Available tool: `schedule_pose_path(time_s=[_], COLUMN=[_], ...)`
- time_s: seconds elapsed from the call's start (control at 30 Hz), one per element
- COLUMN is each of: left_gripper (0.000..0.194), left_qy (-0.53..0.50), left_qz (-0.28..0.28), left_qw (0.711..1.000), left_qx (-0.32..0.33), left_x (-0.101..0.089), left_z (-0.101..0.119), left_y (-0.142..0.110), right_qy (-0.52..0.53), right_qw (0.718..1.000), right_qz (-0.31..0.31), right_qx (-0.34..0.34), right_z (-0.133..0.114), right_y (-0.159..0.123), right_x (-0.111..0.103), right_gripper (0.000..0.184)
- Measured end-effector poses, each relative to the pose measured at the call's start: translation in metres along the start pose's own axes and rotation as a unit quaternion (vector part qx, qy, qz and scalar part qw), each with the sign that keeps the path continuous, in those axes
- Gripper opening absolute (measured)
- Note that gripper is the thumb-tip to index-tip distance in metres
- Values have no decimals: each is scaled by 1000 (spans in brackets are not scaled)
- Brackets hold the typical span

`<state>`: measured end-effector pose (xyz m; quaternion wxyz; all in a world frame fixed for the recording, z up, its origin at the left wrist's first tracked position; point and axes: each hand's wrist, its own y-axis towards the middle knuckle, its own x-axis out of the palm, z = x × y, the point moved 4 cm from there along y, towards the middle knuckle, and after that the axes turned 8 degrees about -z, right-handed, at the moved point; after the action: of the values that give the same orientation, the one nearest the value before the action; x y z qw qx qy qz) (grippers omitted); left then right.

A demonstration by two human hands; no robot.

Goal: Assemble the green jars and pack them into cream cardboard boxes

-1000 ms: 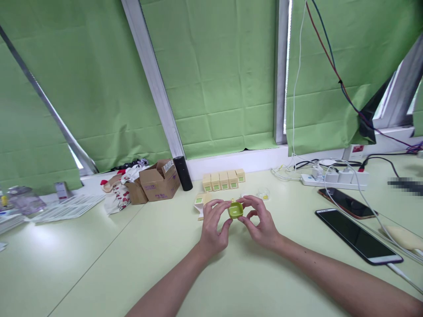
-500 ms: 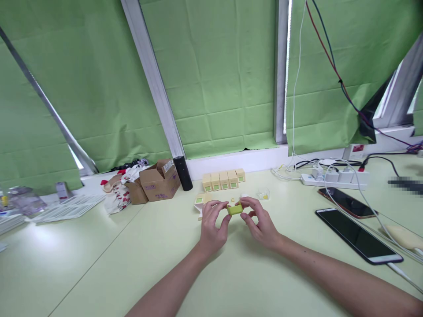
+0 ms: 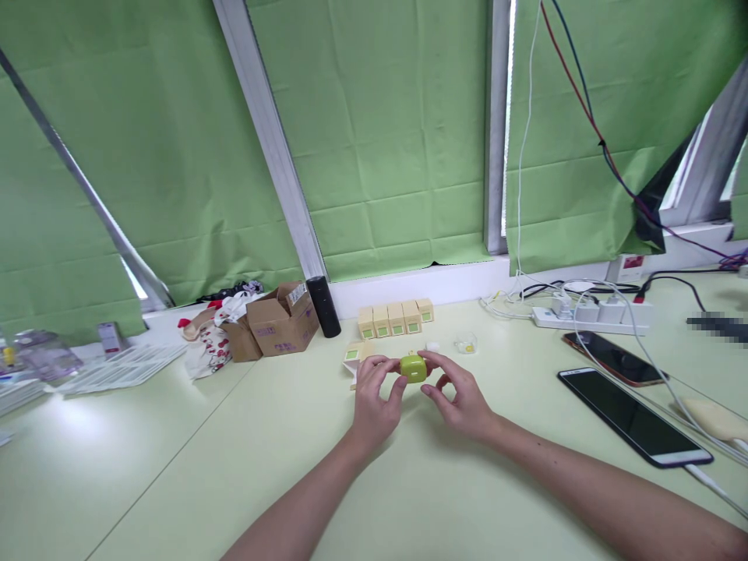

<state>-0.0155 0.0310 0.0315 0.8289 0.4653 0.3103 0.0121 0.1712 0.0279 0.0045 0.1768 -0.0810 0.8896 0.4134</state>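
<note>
A small glossy green earbud case [image 3: 414,369] with rounded corners is held above the table, its lid closed and a pale mark on its front. My left hand [image 3: 377,401] pinches its left side between thumb and fingers. At its right side, my right hand [image 3: 461,397] has its fingers on the upper corner, the thumb tip close by the lower one. Just behind the case lie a small white piece [image 3: 432,346] and a clear plastic packet [image 3: 466,343] with something yellow inside. Left of them, an opened cream box [image 3: 354,354] is partly hidden by my left hand.
Several cream boxes [image 3: 389,320] stand in a row at the back. A black cylinder [image 3: 323,306] and a cardboard box [image 3: 285,318] are to their left. On the right lie two phones [image 3: 634,417], cables and a white power strip [image 3: 590,318].
The earbud case's lid, tipped open half a second ago, is now closed, and its full front faces me. My right thumb has shifted slightly left; both arms stay nearly in place.
</note>
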Motion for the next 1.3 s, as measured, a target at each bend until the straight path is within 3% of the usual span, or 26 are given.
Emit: schedule_pose_path(time_s=[0.13,0.5,1.13,1.3], left_gripper=[24,33,8,32], left_qy=[-2,10,30,28], left_qz=[-8,-48,-102,-97], left_qw=[1000,997,992,993], left_qx=[-14,-53,-67,-58], left_x=[1,4,9,10], left_z=[-1,-7,-11,-9], left_y=[0,-1,-4,-6], right_qy=[-10,-7,70,98], right_qw=[1000,998,991,986], right_qz=[-1,-9,-19,-20], right_qx=[6,54,116,133], right_z=[4,6,8,12], right_y=[0,4,5,4], right_x=[1,1,1,3], right_gripper=[54,40,33,37])
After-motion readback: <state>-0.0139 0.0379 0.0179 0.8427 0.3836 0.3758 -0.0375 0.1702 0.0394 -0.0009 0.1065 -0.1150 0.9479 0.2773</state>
